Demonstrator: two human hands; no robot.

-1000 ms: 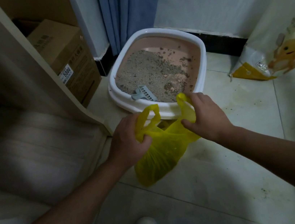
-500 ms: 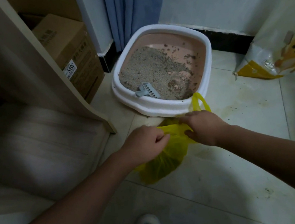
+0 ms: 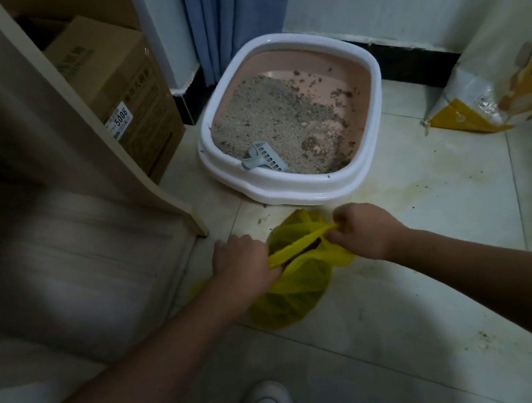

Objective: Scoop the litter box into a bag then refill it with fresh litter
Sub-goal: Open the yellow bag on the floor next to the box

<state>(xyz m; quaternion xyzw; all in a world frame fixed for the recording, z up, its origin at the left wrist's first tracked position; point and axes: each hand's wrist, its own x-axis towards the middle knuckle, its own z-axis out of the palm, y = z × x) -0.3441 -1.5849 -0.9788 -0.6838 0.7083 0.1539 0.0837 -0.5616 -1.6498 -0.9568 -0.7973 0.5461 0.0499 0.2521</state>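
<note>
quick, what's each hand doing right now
Left hand: closed, gripping one handle of the thin yellow plastic bag.
Right hand: closed, pinching the bag's other handle.

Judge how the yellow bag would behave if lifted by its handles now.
Likely floppy: the yellow bag lies crumpled on the floor. Its handles stretch taut between the left hand and right hand, so probably thin film. Dark contents suggest sagging.

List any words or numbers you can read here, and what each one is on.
"5008": white sticker on the cardboard box.
Smaller lines on that sticker: too small to read.
Dark print on the box's top and side: blurred, unreadable.
Print on the litter bag, beside its yellow cartoon figure: blurred, unreadable.
</note>
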